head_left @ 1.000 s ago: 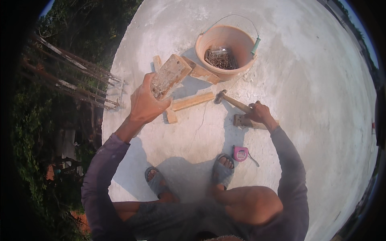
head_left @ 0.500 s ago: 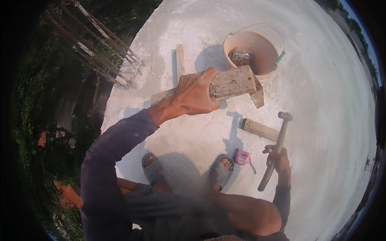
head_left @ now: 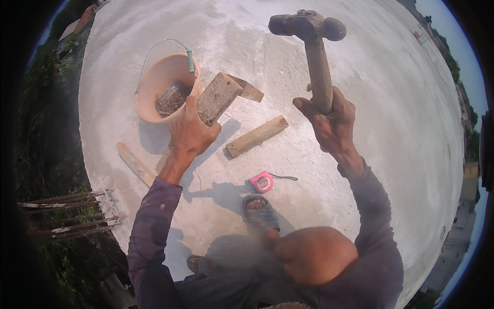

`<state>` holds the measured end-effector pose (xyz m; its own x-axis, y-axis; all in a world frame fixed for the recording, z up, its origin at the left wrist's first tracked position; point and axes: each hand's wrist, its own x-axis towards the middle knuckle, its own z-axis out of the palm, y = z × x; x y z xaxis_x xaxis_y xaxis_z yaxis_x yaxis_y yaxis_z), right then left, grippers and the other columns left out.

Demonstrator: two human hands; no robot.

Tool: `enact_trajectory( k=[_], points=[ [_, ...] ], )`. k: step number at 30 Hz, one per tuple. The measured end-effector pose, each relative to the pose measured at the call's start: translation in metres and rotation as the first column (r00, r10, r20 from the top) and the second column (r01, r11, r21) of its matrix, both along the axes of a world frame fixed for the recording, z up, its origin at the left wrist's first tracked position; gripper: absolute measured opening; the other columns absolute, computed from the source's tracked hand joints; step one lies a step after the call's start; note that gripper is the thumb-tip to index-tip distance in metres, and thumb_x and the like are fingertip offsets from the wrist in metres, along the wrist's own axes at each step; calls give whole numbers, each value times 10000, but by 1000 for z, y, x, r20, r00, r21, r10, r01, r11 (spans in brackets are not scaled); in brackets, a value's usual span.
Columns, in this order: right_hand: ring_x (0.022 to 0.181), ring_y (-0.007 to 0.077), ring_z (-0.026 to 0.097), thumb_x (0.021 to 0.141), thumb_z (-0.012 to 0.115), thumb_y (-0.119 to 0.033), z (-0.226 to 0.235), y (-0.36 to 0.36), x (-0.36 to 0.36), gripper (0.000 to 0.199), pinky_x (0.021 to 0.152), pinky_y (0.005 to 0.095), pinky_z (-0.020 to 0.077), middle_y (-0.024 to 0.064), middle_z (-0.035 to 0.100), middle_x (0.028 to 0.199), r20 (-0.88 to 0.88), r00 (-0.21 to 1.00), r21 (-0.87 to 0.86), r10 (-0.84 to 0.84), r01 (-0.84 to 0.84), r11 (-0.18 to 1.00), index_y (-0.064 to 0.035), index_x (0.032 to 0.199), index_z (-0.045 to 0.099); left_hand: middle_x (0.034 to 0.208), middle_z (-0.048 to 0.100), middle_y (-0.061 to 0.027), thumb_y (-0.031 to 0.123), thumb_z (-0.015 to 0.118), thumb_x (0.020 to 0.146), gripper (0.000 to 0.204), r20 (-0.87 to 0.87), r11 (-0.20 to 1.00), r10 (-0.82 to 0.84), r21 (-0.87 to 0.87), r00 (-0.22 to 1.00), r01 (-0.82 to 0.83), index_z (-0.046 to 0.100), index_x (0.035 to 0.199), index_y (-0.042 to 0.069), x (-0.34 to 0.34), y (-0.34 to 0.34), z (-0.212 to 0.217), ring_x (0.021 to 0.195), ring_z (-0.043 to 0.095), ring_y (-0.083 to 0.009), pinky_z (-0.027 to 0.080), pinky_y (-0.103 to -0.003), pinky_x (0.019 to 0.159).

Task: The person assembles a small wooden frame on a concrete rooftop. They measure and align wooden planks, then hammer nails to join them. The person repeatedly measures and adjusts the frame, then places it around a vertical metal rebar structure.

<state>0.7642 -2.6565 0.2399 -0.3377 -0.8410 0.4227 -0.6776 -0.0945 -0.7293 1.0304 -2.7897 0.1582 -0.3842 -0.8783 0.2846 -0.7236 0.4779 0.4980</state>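
Observation:
My left hand (head_left: 191, 130) grips a worn wooden board (head_left: 219, 98), its end pointing away from me. A second short wooden piece (head_left: 248, 88) sticks out from behind that end; whether the two are joined I cannot tell. Raised on the right, my right hand (head_left: 332, 122) is wrapped round the lower handle of a ball-peen hammer (head_left: 310, 28), its head up and clear of the board. Beside the left hand stands a peach-coloured bucket (head_left: 149, 85) with a wire handle, holding a pile of nails (head_left: 172, 99) and a clear plastic bag.
A loose wooden block (head_left: 257, 136) lies on the pale concrete slab (head_left: 391, 129). Closer to my sandalled feet is a pink tape measure (head_left: 262, 182) with a dark strap. A thin wooden strip (head_left: 135, 164) lies at left. Rusty rebar (head_left: 72, 213) juts past the slab's left edge, above greenery.
My view has turned to the right. My right hand has lifted the hammer from low beside the wooden block to high up in front. The left hand still holds the board, now angled differently.

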Motion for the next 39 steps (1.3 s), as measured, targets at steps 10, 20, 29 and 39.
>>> enact_trajectory(
  k=[10, 20, 29, 39],
  points=[
    [709, 317, 714, 933, 744, -206, -54, -20, -49, 264, 626, 406, 542, 180, 716, 855, -186, 954, 416, -236, 294, 860, 26, 997, 635, 992, 701, -235, 198, 778, 690, 608, -55, 988, 65, -135, 996, -72, 526, 1213, 17, -32, -31, 23, 918, 708, -430, 551, -500, 806],
    [618, 94, 585, 912, 797, -224, -17, -19, -23, 328, 557, 274, 469, 10, 640, 756, 347, 937, 120, -34, -8, 993, 14, 1092, 662, 993, 679, -133, 255, 802, 758, 575, -731, 532, 282, 658, 622, 533, 610, 1211, -41, 24, -36, 19, 919, 683, -209, 596, -419, 772],
    [640, 124, 613, 883, 791, -255, -120, -7, 39, 427, 578, 281, 480, 76, 676, 777, 339, 940, 546, 26, -219, 808, 82, 1113, 666, 1032, 691, -190, 334, 593, 940, 532, -599, 313, 675, 761, 430, 568, 534, 1308, -47, 94, 43, -89, 777, 703, -269, 625, -411, 658],
    [681, 150, 596, 858, 796, -265, -146, 1, 38, 409, 622, 333, 483, 76, 638, 758, 299, 954, 726, -33, -205, 656, 70, 1055, 668, 1147, 680, -198, 431, 467, 1056, 611, -570, -6, 583, 711, 580, 704, 448, 1474, -15, 63, 81, -167, 886, 697, -263, 606, -408, 705]
  ],
)
